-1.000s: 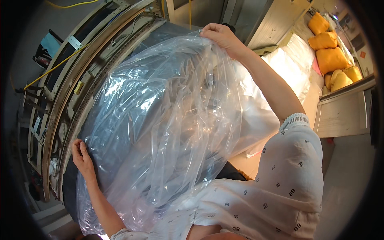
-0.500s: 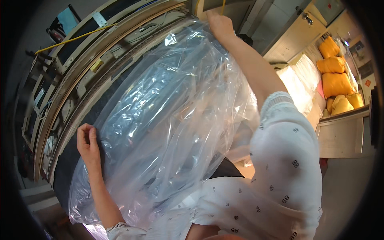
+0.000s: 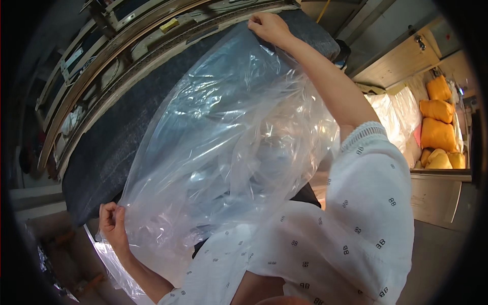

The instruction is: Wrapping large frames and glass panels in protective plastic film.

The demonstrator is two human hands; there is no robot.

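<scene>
1. Wooden and metal rails (image 3: 101, 63) curve across the upper left, with a small yellow block (image 3: 169, 25) lying among them.
2. Beside the rails stretches a dark tabletop (image 3: 114, 152), bare along its left part and at its far end.
3. Over the rest of it lies a clear plastic sheet (image 3: 213, 132), wrinkled and shiny, reaching toward the person's white patterned shirt (image 3: 305, 249).
4. The right hand (image 3: 271, 29) is at the far end of the sheet, fingers curled and pinching its far corner.
5. The left hand (image 3: 114, 227) is at the near left end, thumb pressed toward the bent fingers, pinching the sheet's edge.
6. Between the 2 hands, the sheet's left edge runs nearly straight, slanting across the tabletop.
7. On the right, well apart from the hands, orange bundles (image 3: 438, 134) are stacked near a pale wooden door (image 3: 401, 53).
</scene>
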